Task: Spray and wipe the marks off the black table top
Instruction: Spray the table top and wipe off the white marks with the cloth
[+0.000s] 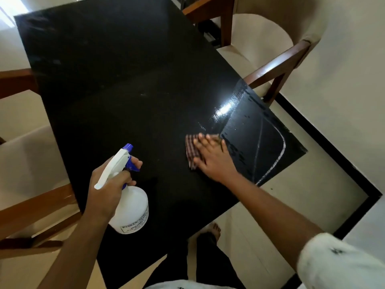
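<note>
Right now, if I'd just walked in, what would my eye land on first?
Probably the big glossy black table top, with a bright glare and a curved white mark near its right corner. Next, the right hand pressing a brown cloth flat beside that mark, and the left hand gripping a white spray bottle with a blue nozzle at the near left.

Table top [125, 80]: glossy black (wet streaks at corner). Spray bottle [130, 207]: translucent white plastic. Cloth [190, 149]: ribbed weave.
</note>
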The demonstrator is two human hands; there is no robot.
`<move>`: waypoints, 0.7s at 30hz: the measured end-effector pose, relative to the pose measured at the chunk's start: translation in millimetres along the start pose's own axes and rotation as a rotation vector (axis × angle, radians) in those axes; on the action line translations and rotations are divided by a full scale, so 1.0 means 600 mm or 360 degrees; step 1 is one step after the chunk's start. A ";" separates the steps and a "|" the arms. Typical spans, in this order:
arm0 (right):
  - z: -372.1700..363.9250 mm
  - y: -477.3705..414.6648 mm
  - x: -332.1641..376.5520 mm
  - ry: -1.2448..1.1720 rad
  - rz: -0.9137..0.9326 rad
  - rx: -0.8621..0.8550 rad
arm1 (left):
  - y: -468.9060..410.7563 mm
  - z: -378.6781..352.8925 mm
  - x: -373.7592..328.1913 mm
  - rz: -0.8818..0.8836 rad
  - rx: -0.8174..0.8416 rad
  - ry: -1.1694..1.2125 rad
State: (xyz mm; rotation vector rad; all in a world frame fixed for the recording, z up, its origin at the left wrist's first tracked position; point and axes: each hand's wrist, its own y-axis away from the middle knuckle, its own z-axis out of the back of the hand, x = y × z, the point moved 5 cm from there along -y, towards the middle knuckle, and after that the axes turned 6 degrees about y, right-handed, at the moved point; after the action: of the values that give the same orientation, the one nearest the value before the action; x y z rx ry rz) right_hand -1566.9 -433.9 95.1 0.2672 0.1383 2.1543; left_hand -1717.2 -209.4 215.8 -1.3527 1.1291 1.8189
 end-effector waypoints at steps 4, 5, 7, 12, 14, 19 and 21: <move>0.018 -0.080 0.001 0.0053 -0.0028 0.0023 | 0.010 -0.009 -0.004 0.0037 -0.0023 0.0008; 0.016 -0.071 0.012 0.0040 0.0030 0.0023 | 0.012 -0.010 -0.004 0.0037 -0.0019 0.0005; 0.002 -0.023 0.044 0.0021 0.0281 0.0008 | 0.015 -0.011 -0.002 0.0040 -0.0015 0.0011; -0.045 0.128 0.082 0.0182 0.0797 0.0023 | 0.015 -0.005 0.001 0.0074 -0.0041 0.0021; -0.053 0.136 0.073 0.0208 0.0799 0.0013 | 0.015 -0.003 0.000 0.0070 -0.0035 0.0031; -0.019 0.010 0.030 0.0121 0.0362 -0.0093 | 0.012 0.000 0.000 0.0063 -0.0028 0.0046; 0.010 -0.062 -0.015 0.0089 0.0055 -0.0096 | 0.012 0.001 0.002 0.0044 -0.0022 0.0057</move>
State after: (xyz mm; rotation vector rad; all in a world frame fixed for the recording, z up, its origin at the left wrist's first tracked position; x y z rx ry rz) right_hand -1530.7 -420.5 92.0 0.1756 0.1010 2.1970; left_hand -1723.8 -212.1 216.9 -1.3894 1.1610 1.8318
